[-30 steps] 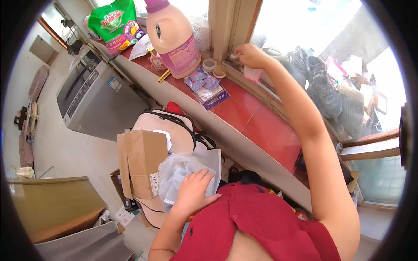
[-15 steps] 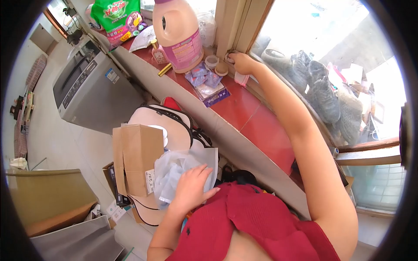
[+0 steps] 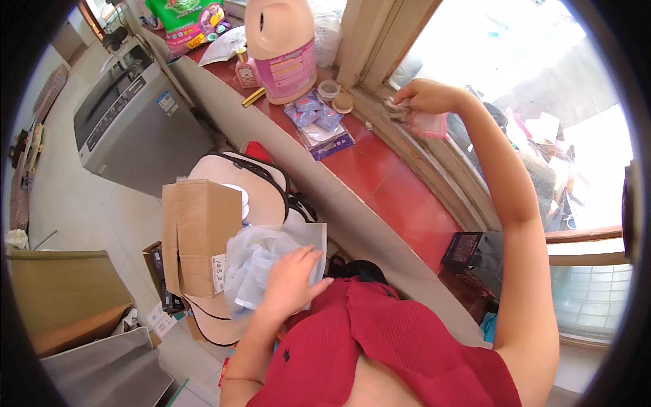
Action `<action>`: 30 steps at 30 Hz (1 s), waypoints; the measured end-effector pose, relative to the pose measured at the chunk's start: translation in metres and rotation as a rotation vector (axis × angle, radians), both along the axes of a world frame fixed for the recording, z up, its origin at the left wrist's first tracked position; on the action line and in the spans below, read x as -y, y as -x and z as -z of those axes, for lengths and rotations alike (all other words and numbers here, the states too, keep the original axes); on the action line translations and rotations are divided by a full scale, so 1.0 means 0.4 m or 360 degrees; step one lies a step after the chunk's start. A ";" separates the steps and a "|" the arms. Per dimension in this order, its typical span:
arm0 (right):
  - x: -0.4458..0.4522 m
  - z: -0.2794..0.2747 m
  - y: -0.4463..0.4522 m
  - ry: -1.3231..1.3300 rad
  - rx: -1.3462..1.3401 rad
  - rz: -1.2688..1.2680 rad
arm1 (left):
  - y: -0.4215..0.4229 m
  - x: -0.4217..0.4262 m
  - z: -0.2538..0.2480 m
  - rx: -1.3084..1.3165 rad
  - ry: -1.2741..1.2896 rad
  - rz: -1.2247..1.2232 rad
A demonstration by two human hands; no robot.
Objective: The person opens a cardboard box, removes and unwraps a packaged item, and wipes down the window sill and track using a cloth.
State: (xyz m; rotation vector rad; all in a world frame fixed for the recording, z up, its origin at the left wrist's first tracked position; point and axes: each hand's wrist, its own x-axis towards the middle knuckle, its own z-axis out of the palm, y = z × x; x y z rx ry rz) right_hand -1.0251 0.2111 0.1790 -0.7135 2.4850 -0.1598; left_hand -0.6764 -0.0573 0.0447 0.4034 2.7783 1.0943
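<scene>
At the window frame, my right hand (image 3: 434,98) is closed with its fingertips pinched on a small, see-through, pink-edged bag (image 3: 432,127). Something crumpled and whitish also shows at the fingertips; its kind is unclear. Lower down, my left hand (image 3: 293,279) lies with fingers stretched out on a translucent white plastic bag (image 3: 254,254), which has soft pale contents. That bag rests against an upright cardboard box (image 3: 203,237). On the red sill (image 3: 400,186) below my right hand are purple sachets (image 3: 315,115), a small clear round container (image 3: 329,89) and a roll of tape (image 3: 342,103).
A large detergent jug (image 3: 288,68) and a green laundry powder bag (image 3: 186,27) stand further along the sill. A black box (image 3: 471,251) sits at its near end. A grey washing machine (image 3: 129,115) is at left, and a beige padded item (image 3: 237,183) lies behind the carton.
My right hand has lifted off the window frame and moved right, bringing the pink-edged bag with it. My left hand remains on the white bag. The view has shifted slightly.
</scene>
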 end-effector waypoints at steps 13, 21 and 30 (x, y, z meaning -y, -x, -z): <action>-0.101 0.001 -0.216 0.1545 0.1358 0.0591 | 0.421 -0.211 0.006 0.1458 -0.3095 0.0274; -0.168 0.057 -0.246 0.0678 -0.0051 0.0713 | 0.413 -0.279 -0.007 0.0680 -0.2472 -0.0586; -0.059 0.153 -0.278 0.1110 -0.0190 0.0529 | 0.366 -0.337 -0.051 0.0597 -0.2692 -0.0068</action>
